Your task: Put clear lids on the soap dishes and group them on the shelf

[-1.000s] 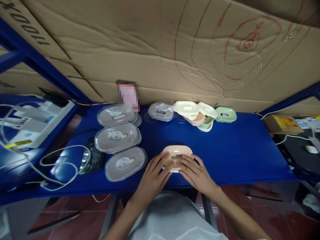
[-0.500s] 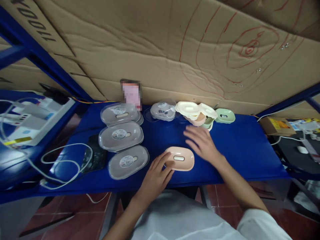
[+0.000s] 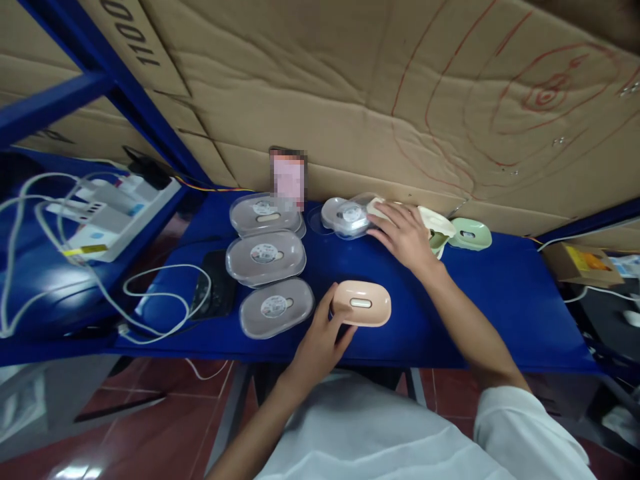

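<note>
My left hand (image 3: 327, 327) grips the left end of a peach soap dish (image 3: 375, 305), thumb and fingers around its edge. The dish is an oval tray with a pale slot in its middle, tilted slightly above the table's front part. Farther back, my right hand (image 3: 400, 233) reaches to the pile of dishes, with its fingers curled at the right edge of a clear plastic lid (image 3: 353, 215) bearing a round label. Under and beside the lid lies a grey dish (image 3: 331, 208). Cream dishes (image 3: 437, 221) are partly hidden behind my right hand.
Several grey dishes with clear lids, among them a front one (image 3: 277, 308), form a column on the left. A green dish (image 3: 471, 233) sits at the back right. A black phone-like object (image 3: 216, 283) and white cable (image 3: 165, 268) lie left on the blue table (image 3: 500, 307). Cardboard (image 3: 325, 80) walls the back.
My right hand has moved back and left onto the pile, and the clear lid there now looks tilted. My left hand has raised the peach dish slightly. The view has shifted.
</note>
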